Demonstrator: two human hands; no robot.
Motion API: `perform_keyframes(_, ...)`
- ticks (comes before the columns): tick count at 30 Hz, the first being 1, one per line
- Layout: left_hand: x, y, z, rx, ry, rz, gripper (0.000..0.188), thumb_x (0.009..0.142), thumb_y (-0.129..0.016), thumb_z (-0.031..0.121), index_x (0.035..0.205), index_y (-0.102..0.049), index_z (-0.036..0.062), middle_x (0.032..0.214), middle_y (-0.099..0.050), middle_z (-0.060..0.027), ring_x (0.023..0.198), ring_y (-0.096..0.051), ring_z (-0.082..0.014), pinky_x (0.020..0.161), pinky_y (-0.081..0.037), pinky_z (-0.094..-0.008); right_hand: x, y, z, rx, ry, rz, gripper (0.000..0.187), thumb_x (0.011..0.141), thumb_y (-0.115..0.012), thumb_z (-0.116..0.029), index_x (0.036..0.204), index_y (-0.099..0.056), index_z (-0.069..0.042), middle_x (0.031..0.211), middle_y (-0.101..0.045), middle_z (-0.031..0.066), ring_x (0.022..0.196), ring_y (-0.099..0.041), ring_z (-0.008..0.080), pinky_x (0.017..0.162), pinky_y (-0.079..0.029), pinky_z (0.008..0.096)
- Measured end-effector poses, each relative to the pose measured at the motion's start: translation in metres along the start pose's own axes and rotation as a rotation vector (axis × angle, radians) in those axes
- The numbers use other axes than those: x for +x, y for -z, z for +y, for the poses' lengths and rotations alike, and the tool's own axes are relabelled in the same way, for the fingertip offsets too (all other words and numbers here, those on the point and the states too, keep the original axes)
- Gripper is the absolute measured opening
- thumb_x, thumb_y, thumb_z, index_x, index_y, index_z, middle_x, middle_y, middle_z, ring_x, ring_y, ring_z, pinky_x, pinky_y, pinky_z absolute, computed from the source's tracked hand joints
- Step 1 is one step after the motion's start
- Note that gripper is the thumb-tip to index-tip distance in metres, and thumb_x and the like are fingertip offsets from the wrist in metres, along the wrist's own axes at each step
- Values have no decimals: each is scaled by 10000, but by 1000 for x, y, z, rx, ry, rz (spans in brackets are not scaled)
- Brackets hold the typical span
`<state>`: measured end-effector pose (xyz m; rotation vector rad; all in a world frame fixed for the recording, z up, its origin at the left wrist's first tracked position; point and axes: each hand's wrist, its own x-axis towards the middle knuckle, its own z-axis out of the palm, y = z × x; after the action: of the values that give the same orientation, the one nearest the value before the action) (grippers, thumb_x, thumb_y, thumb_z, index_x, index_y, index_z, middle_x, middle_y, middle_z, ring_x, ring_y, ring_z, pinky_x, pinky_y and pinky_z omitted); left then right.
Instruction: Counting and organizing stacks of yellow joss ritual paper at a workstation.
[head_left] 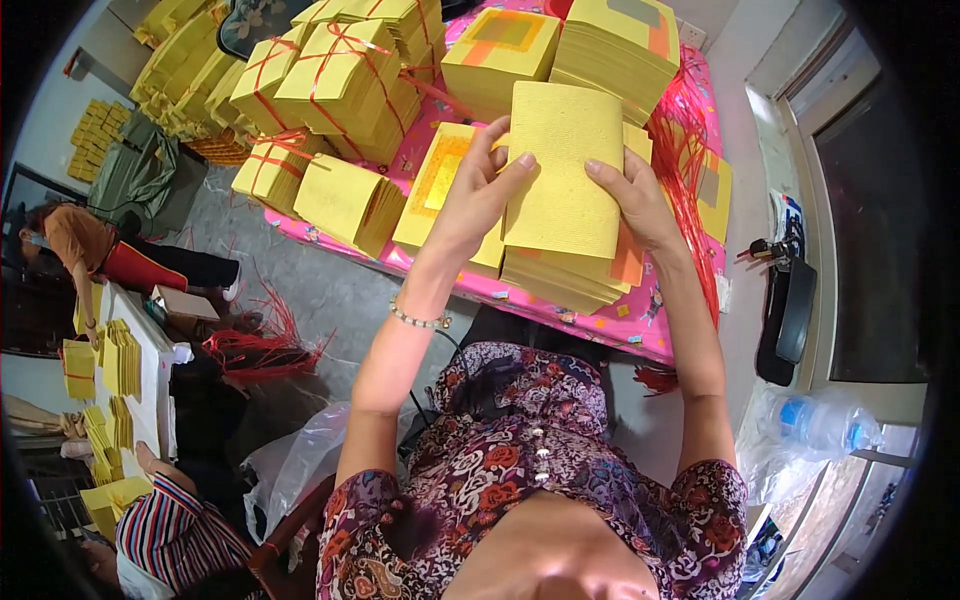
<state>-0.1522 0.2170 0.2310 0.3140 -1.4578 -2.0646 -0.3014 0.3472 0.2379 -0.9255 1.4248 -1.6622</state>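
A stack of rough yellow paper (563, 170) is held up in front of me over the pink table. My left hand (482, 188) grips its left edge, thumb on the front face and fingers behind. On the right edge my right hand (638, 202) has the same hold, its fingers partly hidden behind the paper. Just below lies another yellow paper stack (556, 284) with an orange patch at its right side. Left of my left hand is a stack with an orange printed square (440, 185). Red plastic strands (688, 190) hang beside my right hand.
Paper bundles tied with red ribbon (340, 85) crowd the far left of the pink table (640, 340). Taller stacks (610, 45) stand at the back. A water bottle (815, 422) is at right. Two people work at a white table (152, 370) on the left.
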Motion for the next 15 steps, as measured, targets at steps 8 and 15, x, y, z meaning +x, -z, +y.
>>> perform_keyframes(8, 4, 1, 2, 16, 63, -190, 462, 956, -470, 131, 1374, -329, -1, 1280, -507, -81, 1156, -490, -127, 972, -390, -281, 0, -1, 3, -80, 55, -2, 401, 888, -608, -157, 1217, -475, 29, 1095, -601, 81, 982, -572, 123, 859, -462, 275)
perform_keyframes(15, -12, -12, -4, 42, -110, -114, 449, 935, -502, 76, 1345, -343, -15, 1262, -502, -83, 1161, -461, -120, 982, -365, -273, -16, -6, 2, -216, 229, -15, 588, 848, -644, -132, 1332, -338, 1, 1211, -496, 94, 1121, -484, 168, 948, -409, 307)
